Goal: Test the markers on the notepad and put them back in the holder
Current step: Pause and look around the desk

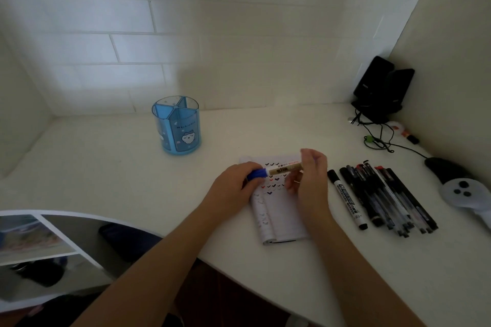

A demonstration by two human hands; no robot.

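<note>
blue-capped marker (284, 169) level over notepad (281, 220)

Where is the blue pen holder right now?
Head view: the blue pen holder stands upright on the desk, left of centre near the back wall, beyond and left of the notepad.

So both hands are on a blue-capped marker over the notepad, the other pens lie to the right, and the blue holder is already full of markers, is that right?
Not quite: the head view shows the blue holder with no markers in it. The rest stands: left hand and right hand hold the blue-capped marker over the notepad, pens to the right.
</note>
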